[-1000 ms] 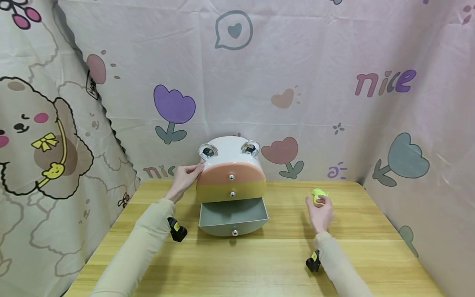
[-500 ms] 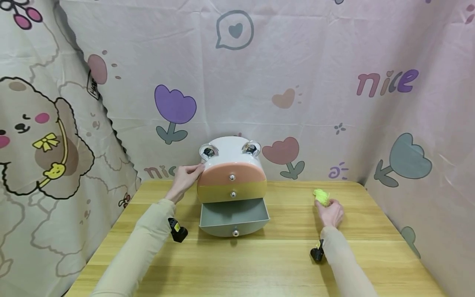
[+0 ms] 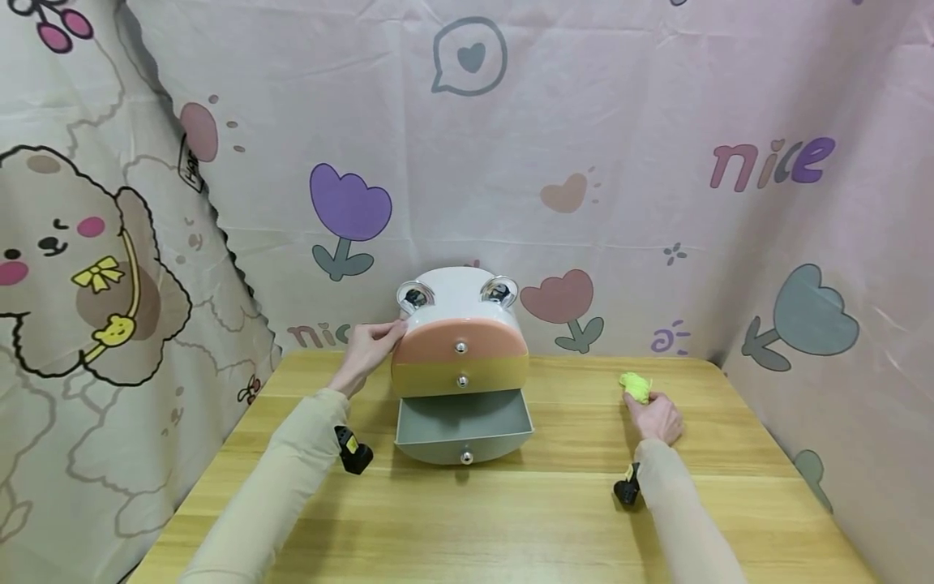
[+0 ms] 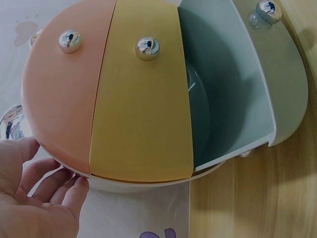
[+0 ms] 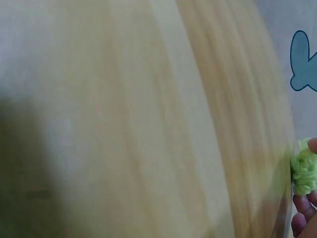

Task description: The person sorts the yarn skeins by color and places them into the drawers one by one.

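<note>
A rounded frog-faced drawer box (image 3: pixel 467 302) stands at mid-table, white on top with two silvery eyes. Its orange upper drawer (image 3: pixel 438 339) and yellow middle drawer (image 3: pixel 430 378) are pushed in. The grey-green bottom drawer (image 3: pixel 503 448) is pulled out, and nothing shows inside it. My left hand (image 3: pixel 368 353) rests its thumb and fingertips against the box's upper left edge; in the left wrist view the fingers (image 4: pixel 74 196) are slightly bent along that edge. To the right, my right hand (image 3: pixel 658 418) pinches a small bundle of bright green yarn (image 3: pixel 636 387) low over the table.
The wooden table (image 3: pixel 511 519) runs back to a patterned cloth (image 3: pixel 467 162) hanging close behind the box. Another cloth side hangs at the left (image 3: pixel 73 446). Black wrist cameras (image 3: pixel 355 451) sit on both forearms.
My right hand has moved a little to the right with the green yarn bundle, mostly in the first half second. The left hand stays on the box, and the head view shifts slightly.
</note>
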{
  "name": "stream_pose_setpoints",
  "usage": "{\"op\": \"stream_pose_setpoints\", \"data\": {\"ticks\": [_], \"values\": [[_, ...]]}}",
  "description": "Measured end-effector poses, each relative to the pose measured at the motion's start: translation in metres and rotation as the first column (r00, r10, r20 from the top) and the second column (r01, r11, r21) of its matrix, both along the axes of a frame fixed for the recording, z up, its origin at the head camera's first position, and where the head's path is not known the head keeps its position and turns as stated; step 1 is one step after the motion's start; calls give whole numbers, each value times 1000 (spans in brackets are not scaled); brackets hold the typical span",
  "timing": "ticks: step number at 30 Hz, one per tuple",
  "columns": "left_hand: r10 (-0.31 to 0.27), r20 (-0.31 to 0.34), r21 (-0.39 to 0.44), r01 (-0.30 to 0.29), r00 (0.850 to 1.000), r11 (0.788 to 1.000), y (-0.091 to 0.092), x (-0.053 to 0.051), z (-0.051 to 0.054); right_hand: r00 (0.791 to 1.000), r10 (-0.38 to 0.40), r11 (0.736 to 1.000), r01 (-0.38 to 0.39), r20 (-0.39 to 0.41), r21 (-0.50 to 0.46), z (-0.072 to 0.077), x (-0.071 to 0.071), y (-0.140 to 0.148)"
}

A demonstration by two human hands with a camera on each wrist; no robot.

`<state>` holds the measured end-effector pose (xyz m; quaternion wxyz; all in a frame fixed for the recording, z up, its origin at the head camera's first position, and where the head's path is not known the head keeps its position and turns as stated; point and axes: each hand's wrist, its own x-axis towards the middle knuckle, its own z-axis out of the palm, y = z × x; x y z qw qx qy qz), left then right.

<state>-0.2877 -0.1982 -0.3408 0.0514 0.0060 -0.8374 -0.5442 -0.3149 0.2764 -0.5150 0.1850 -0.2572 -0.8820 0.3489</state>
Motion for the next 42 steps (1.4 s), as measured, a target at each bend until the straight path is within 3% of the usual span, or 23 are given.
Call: {"op": "stream_pose_setpoints", "data": {"ticks": [12, 22, 30, 37, 42], "values": [[-9, 12, -4, 9, 1000, 1000, 3, -1, 3, 1000, -21, 996, 18, -24, -92, 5, 1, 2], [-13, 5, -3, 13, 1000, 1000, 3, -2, 4, 988, -38, 963, -5, -152, -271, 13, 8, -7], [-12, 6, 0, 12, 1000, 1000, 2, -2, 4, 974, 16, 944, -90, -228, -318, 23, 13, -17], [-7, 13, -13, 7, 1000, 1000, 1, -1, 2, 970, 110, 928, -179, -218, -327, 32, 21, -30], [-5, 30, -14, 6, 1000, 1000, 0, -1, 1, 953, 160, 904, -246, -257, -350, 36, 27, -38]]}}
